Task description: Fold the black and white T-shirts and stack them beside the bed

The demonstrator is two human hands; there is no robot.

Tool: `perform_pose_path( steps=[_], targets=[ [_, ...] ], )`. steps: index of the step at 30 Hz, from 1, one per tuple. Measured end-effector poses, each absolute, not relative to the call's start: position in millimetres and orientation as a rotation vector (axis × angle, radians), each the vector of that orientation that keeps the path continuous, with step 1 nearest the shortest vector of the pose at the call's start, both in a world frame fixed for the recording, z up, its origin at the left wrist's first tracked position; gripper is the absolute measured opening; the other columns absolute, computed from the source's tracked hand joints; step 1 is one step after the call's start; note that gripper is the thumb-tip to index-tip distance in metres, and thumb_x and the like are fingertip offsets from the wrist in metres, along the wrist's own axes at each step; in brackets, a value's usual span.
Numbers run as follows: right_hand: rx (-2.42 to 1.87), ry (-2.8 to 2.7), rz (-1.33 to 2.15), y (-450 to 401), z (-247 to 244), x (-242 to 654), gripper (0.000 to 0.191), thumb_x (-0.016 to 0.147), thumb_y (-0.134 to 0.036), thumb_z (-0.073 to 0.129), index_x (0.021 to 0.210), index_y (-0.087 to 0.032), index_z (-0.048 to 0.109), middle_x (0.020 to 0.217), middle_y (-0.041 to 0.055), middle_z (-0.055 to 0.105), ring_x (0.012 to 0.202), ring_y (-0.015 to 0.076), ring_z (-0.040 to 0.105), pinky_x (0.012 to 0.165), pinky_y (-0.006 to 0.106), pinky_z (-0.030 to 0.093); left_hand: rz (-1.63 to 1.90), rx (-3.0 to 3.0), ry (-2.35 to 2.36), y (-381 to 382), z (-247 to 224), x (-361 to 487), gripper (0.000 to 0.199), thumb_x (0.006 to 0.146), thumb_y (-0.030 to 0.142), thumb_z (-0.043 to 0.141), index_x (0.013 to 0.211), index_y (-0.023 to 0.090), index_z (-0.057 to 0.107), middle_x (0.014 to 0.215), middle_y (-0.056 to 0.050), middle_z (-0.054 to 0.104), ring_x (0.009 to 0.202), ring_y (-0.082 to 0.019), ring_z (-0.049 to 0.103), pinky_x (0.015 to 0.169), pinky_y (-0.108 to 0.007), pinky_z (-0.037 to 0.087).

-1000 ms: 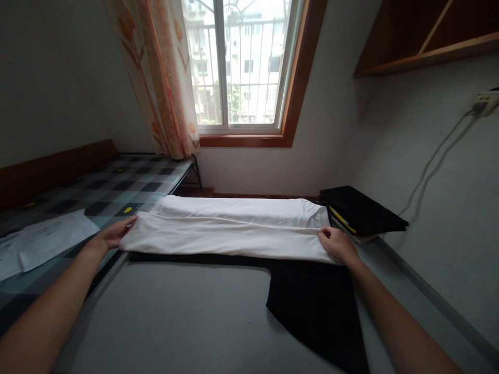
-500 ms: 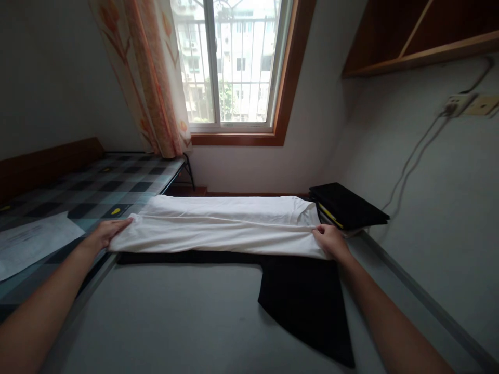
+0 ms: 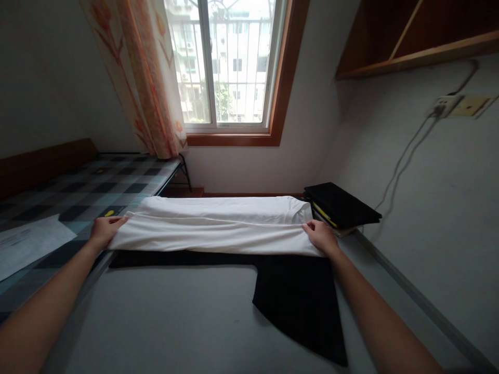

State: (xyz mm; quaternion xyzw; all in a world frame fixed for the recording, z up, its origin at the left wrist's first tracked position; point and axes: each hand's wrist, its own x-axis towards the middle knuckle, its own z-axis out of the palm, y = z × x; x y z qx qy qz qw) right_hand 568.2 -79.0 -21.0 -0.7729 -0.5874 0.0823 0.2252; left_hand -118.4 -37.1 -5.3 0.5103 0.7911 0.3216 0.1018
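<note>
A black and white T-shirt (image 3: 218, 236) lies sideways across the table, its white part folded lengthwise in a long band. One black sleeve (image 3: 300, 301) spreads toward me at the right, and a black strip shows under the white fold. At the band's left end, my left hand (image 3: 104, 231) pinches the white cloth between thumb and fingers. My right hand (image 3: 320, 236) grips the same fold at its right end. The cloth is stretched between both hands, with its upper edge nearly straight. My fingertips are partly hidden by the fabric.
The grey-white table (image 3: 167, 317) bears the shirt. To the left is a bed with a checked mattress (image 3: 128, 176) and a sheet of paper (image 3: 35, 244). A black folder (image 3: 343, 205) tops a stack at the right, near the wall and a hanging cable (image 3: 403, 156).
The view has shifted slightly, so things appear a little further left. Both hands keep their grip on the shirt, and the front fold looks slightly more taut.
</note>
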Motion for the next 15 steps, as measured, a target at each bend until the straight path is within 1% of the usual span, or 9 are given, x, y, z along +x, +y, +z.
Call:
perform_pose_path(
  steps=[3,5,7,8,9,10,12,13,15],
  targets=[
    [-2.213,-1.645,0.121,-84,-16,561,0.028,0.087,-0.041,0.052,0.091,-0.02,0.069,0.088,0.0113,0.071,0.079,0.0252,0.065,0.062,0.03,0.041,0.691,1.559,2.44,-41,0,-112,0.047,0.075,0.042,0.062,0.102,0.004,0.07,0.091,-0.011,0.07,0.089,-0.025,0.063,0.073,-0.029,0.049],
    [-2.199,-1.67,-0.076,-89,-13,555,0.027,0.086,-0.039,0.053,0.095,-0.02,0.069,0.092,0.0127,0.07,0.083,0.0264,0.064,0.067,0.033,0.043,0.586,1.653,2.493,-44,5,-104,0.05,0.079,0.044,0.058,0.111,0.006,0.068,0.101,-0.014,0.068,0.096,-0.028,0.062,0.079,-0.034,0.05],
    [-2.073,-1.719,-0.298,-94,-10,545,0.026,0.088,-0.036,0.053,0.099,-0.019,0.069,0.098,0.0145,0.068,0.09,0.028,0.063,0.074,0.036,0.044,0.571,1.774,2.583,-46,9,-89,0.055,0.082,0.046,0.053,0.123,0.009,0.062,0.115,-0.018,0.063,0.104,-0.033,0.06,0.086,-0.043,0.049],
    [-1.97,-1.769,-0.352,-96,-10,538,0.027,0.089,-0.035,0.05,0.1,-0.019,0.069,0.101,0.0149,0.067,0.094,0.0283,0.062,0.077,0.038,0.045,0.601,1.857,2.605,-46,10,-79,0.057,0.084,0.047,0.051,0.127,0.01,0.059,0.121,-0.02,0.059,0.109,-0.035,0.058,0.089,-0.047,0.048],
    [-1.855,-1.838,-0.352,-98,-10,530,0.029,0.091,-0.035,0.048,0.102,-0.019,0.068,0.104,0.0148,0.067,0.098,0.0283,0.061,0.081,0.039,0.045,0.642,1.956,2.575,-46,10,-67,0.056,0.086,0.047,0.047,0.127,0.01,0.059,0.124,-0.021,0.057,0.112,-0.035,0.057,0.092,-0.049,0.047],
    [-1.736,-1.927,-0.305,-101,-12,522,0.031,0.093,-0.036,0.044,0.104,-0.019,0.068,0.108,0.0142,0.067,0.102,0.0277,0.061,0.085,0.04,0.045,0.704,2.082,2.477,-46,8,-53,0.055,0.088,0.047,0.044,0.124,0.01,0.061,0.124,-0.02,0.058,0.113,-0.033,0.057,0.095,-0.048,0.045],
    [-1.525,-2.144,-0.176,-105,-18,504,0.037,0.096,-0.04,0.04,0.113,-0.02,0.066,0.121,0.0131,0.064,0.113,0.0267,0.058,0.095,0.042,0.043,0.741,2.362,2.085,-47,0,-23,0.056,0.091,0.052,0.037,0.118,0.012,0.065,0.121,-0.016,0.062,0.114,-0.028,0.058,0.1,-0.041,0.044],
    [-1.453,-2.256,-0.132,-108,-21,497,0.041,0.097,-0.042,0.038,0.119,-0.02,0.064,0.129,0.013,0.061,0.12,0.0269,0.054,0.1,0.043,0.041,0.704,2.459,1.896,-48,-6,-8,0.059,0.091,0.056,0.034,0.119,0.015,0.065,0.123,-0.014,0.063,0.116,-0.027,0.058,0.102,-0.039,0.043],
    [-1.386,-2.432,-0.092,-111,-28,486,0.049,0.097,-0.047,0.035,0.131,-0.02,0.058,0.142,0.0131,0.051,0.132,0.0283,0.044,0.107,0.046,0.035,0.513,2.591,1.649,-52,-17,18,0.063,0.091,0.061,0.03,0.128,0.02,0.061,0.137,-0.01,0.056,0.129,-0.027,0.049,0.108,-0.04,0.037]
  ],
)
